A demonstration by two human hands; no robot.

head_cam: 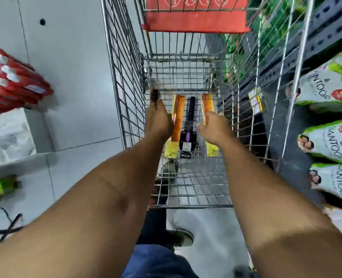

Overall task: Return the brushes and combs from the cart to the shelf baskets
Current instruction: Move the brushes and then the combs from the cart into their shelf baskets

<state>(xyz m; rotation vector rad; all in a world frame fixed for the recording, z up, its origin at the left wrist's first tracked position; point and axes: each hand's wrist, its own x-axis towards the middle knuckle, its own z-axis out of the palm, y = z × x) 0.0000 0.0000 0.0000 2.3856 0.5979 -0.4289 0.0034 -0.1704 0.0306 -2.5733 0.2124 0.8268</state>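
Risk first: both hands are deep in the cart (126, 109) at once, and the wire walls and floor grid can snag bristles or a comb card on the way out. Left hand (159, 121) is closed on a dark brush (154, 95), whose bristle end pokes out just past the fingertips, close to the left wall; lifting it at a tilt could catch it on the wire. Right hand (216, 130) sits over the right comb (207, 105): fingers curled, thumb side touching the card, but I can't tell if it's gripped or only covered. A half pinch there likely drops it back or flips it through the grid. Between the hands, untouched: left comb (178, 119) just beside the left palm, round brush (190, 121) in the middle, flat on the floor. Frame is motion-blurred. Shelf baskets not in view.
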